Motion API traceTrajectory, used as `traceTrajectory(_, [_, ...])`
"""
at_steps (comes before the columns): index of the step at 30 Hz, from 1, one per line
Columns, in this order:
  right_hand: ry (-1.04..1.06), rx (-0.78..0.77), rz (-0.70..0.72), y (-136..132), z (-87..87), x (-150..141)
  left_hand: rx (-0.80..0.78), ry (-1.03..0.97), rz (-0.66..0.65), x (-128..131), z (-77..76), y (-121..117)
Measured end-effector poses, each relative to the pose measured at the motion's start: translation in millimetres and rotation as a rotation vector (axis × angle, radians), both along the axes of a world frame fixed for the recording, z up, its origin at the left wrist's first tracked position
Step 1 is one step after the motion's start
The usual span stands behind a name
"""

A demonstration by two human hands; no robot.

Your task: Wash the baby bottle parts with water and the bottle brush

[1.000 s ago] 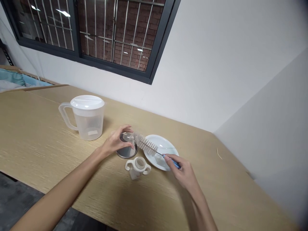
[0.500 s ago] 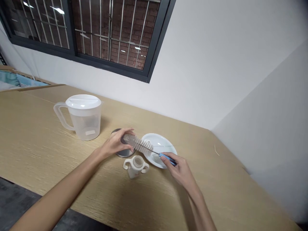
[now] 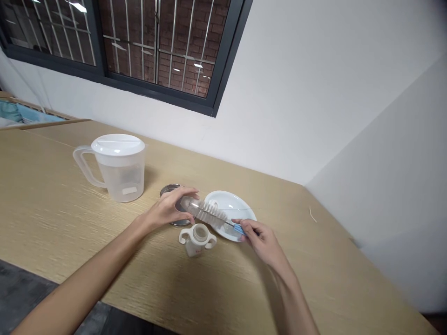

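Note:
My left hand (image 3: 166,209) is closed around a small clear bottle (image 3: 188,203) held on its side above a round metal dish (image 3: 170,191). My right hand (image 3: 261,239) pinches the blue handle of a white bottle brush (image 3: 213,215), whose bristled end sits partly inside the bottle's mouth. The brush stretches over a white plate (image 3: 240,209). A white two-handled bottle collar (image 3: 197,238) stands on the wooden table (image 3: 52,218) just in front of my hands.
A clear plastic jug with a white lid (image 3: 117,166) stands to the left on the table. The table meets a white wall (image 3: 314,93) at the back and right, under a barred window (image 3: 139,37). The near edge drops to a dark floor (image 3: 21,288).
The brush has slid further into the bottle as my right hand moved left. My left hand kept hold of the bottle. The view shifted slightly.

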State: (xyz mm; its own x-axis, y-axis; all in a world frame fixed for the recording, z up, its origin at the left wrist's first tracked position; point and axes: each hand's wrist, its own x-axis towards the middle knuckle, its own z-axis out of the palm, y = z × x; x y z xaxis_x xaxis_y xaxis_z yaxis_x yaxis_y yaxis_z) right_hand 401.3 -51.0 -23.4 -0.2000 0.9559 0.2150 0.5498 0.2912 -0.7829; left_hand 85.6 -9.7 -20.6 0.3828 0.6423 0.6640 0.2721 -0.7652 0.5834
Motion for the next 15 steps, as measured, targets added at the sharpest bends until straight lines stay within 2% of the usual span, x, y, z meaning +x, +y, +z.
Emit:
traceTrajectory(4, [0.11,-0.087,-0.036,-2.5,3.2,-6.8,-0.045,-0.053,-0.008,0.2,2.5,-0.1])
traceTrajectory(10, [0.223,0.088,-0.083,-2.9,5.5,-8.5,-0.194,-0.209,0.002,-3.2,-1.4,5.5])
traceTrajectory(15, [0.313,0.205,-0.112,3.0,0.0,-3.6,-0.32,-0.34,-0.022,-5.0,2.5,6.9])
